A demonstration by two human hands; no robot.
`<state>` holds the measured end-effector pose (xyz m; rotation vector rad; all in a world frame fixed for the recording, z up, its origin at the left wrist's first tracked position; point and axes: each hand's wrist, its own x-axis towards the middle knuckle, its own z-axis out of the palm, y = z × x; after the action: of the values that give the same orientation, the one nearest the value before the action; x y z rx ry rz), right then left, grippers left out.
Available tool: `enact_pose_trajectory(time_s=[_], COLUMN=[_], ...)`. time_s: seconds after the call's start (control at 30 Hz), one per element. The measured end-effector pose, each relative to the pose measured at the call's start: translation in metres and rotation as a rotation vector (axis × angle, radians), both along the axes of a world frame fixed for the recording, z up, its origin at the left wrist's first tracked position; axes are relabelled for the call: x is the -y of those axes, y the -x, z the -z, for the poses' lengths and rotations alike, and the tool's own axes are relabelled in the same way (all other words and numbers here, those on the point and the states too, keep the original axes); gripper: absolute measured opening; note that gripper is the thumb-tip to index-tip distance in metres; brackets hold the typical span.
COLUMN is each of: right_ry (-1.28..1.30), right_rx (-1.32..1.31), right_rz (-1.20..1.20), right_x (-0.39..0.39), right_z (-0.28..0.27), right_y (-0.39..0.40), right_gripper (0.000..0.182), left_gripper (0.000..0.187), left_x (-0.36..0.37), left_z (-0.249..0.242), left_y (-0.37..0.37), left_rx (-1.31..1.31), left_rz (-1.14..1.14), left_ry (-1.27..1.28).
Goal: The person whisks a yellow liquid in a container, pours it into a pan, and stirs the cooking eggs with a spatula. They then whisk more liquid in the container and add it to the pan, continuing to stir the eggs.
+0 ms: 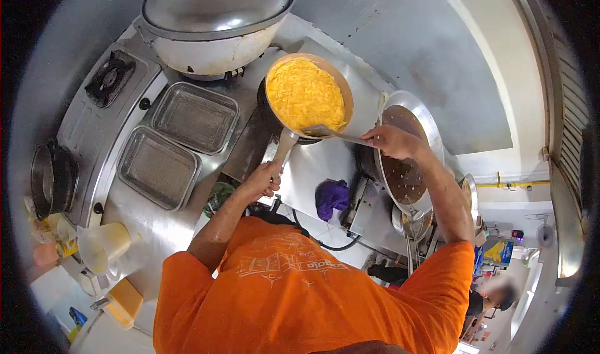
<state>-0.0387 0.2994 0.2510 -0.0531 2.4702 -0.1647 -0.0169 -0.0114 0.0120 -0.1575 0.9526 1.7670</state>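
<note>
Far left, two dark pans (53,179), one against the other, seemingly stowed at the counter's edge to leave working room. Beside them, a stove (75,121) with its exposed burner (111,79).

Next, two rectangular metal trays (195,117) (160,168), side by side on the counter, perhaps kept within arm's reach. Above, a large lidded pot (212,50), its lid in place, presumably to hold heat in.

Centre, the left hand (262,180), fingers wrapped around the pan handle (285,149), an apparent brace against the pan's turning or sliding. The round pan (342,75) lies ahead of the person, between the lidded pot and the wide bowl, and holds a broad yellow mass (305,94), lumpy, spread over most of its base. Below, a bunched purple cloth (332,199) near the counter's edge.

Right of centre, a spatula (320,131), blade at the near rim and touching the yellow mass, shaft slanting rightward. The right hand (397,142) closes on the shaft well back from the blade, likely for leverage and distance from heat.

Far right, a wide metal bowl (434,135) of brown contents, beneath the right forearm; beyond, another person (500,293), apart from the work
</note>
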Motion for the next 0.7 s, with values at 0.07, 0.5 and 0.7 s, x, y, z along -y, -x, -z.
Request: enact_pose_trajectory(time_s=[0.07, 0.5, 0.7], right_ry=[-0.07, -0.281, -0.504], right_rx=[-0.01, -0.201, -0.096], right_rz=[-0.045, -0.06, -0.099], right_x=[-0.03, 0.01, -0.016], right_z=[0.016, -0.012, -0.007], right_y=[0.003, 0.054, 0.047], right_gripper=[0.031, 0.025, 0.023], left_gripper=[0.035, 0.031, 0.032], left_x=[-0.001, -0.001, 0.0], left_z=[0.0, -0.006, -0.004], left_y=[-0.001, -0.002, -0.002], left_rx=[-0.006, 0.008, -0.019], left_rz=[-0.008, -0.005, -0.019], left_ry=[0.018, 0.046, 0.013])
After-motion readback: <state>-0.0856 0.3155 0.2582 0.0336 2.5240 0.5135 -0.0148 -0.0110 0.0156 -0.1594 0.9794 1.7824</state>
